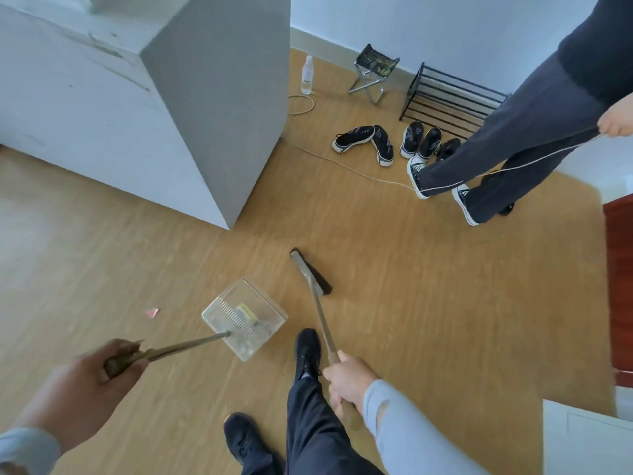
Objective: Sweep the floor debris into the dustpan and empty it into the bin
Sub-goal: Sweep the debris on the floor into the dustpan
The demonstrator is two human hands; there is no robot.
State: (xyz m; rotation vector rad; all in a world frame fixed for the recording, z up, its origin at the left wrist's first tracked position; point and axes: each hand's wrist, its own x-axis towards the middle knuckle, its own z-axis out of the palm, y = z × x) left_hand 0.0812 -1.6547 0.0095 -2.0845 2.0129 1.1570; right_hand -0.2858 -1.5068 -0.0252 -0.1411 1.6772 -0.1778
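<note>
Head view: the left hand [99, 375], blurred at lower left, has its fingers clamped on the handle of a clear dustpan [245, 318] at frame centre, holding a yellow scrap. The right hand [349, 382] grips the broom [311, 274], its handle end hidden. A pink scrap [151, 312] lies on the floor [445, 303], left of the dustpan.

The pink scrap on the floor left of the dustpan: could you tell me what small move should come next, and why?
Probably swing the broom head over to the pink scrap and sweep it toward the dustpan: the scrap lies outside the pan, the broom on the pan's other side.
</note>
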